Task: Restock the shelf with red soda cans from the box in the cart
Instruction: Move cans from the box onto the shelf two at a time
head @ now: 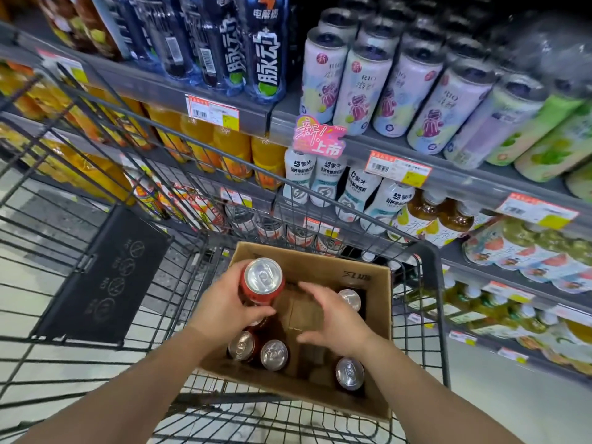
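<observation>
Both forearms reach into the box (378, 318): left hand (224, 310) clasps a red can (262, 282), right hand (336, 318) spread, empty.

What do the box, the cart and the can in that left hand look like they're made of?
The box looks like plain brown cardboard, matte, with folded flaps. The cart looks like dark coated metal wire, judging by its thin rigid grid. The red can held by the left hand seems to be aluminium: its top is bare, shiny silver with a pull tab, and its side is printed glossy red.

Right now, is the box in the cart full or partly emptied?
Partly emptied. The cardboard box shows four can tops and bare cardboard between them; left hand holds a red can.
</observation>
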{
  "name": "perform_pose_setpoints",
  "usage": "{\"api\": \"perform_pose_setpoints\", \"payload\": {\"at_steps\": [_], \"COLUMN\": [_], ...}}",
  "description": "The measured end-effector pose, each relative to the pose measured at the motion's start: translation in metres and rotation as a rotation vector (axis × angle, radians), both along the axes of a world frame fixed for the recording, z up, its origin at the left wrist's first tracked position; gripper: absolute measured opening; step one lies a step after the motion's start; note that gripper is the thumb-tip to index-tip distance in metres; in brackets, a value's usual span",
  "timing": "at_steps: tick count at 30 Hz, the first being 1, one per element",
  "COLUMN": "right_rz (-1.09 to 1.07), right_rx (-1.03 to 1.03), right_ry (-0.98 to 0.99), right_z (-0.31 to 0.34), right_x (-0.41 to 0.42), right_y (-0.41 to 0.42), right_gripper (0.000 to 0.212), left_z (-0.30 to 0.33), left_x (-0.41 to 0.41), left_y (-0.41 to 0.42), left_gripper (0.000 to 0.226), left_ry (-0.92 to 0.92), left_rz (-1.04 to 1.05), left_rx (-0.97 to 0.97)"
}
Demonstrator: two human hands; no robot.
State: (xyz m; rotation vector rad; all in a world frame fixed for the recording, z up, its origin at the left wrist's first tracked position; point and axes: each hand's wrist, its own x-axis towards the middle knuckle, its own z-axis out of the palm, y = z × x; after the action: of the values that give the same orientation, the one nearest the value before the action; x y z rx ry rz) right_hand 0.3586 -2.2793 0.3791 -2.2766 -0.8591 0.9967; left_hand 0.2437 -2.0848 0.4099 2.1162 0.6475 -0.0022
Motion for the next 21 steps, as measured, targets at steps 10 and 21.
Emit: {"api": "perform_pose_setpoints", "payload": {"at_steps": [10,21], "right_rz": [0.398,0.219], "right_rx": [-0.339,-0.129], "right_ry": [0.096,0.043], "right_z": [-0.107,-0.082], "right_x": [-0.031,-0.018], "right_y": [0.031,0.014], "right_gripper": [0.085,0.092], "left_z": [-0.009,-0.01], "left_x": [-0.016,-0.015], "left_y": [0.034,0.028], "left_gripper": [0.085,0.086], "left_ry": [-0.008,0.001], "left_rz": [0.052,0.017], "left_rx": [0.072,0.062]}}
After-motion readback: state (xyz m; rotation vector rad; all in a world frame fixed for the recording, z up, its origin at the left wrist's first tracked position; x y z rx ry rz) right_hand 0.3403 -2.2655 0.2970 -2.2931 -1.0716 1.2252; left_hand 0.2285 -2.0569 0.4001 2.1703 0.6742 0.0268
